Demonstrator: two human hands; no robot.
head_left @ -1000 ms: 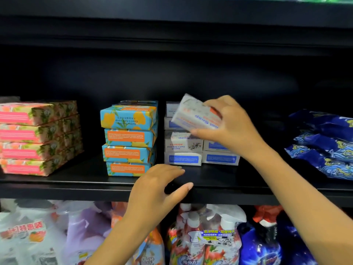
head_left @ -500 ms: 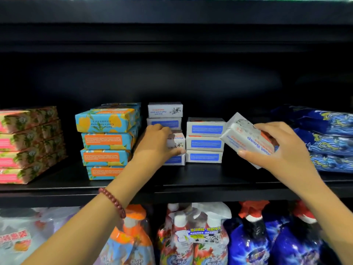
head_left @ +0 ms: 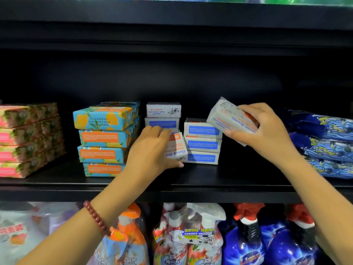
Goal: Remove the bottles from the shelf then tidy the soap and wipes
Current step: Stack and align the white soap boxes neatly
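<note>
— What did the left hand (head_left: 152,150) do?
— It gripped a soap box (head_left: 176,148), tipped up low on the shelf (head_left: 210,178), just beside the white stack (head_left: 202,142).
— And the right hand (head_left: 267,131)?
— Its fingers curled round another box (head_left: 227,117), tilted, above that stack. Blue wipes (head_left: 324,142) lay further right.

view: head, sole view | from: worn on head, square before shelf (head_left: 229,188) | aim: forward, slightly down | range: near, left hand (head_left: 152,150) and right hand (head_left: 267,131) at mid-frame | edges: upper board (head_left: 172,16) at top, spray bottles (head_left: 191,236) at bottom
</note>
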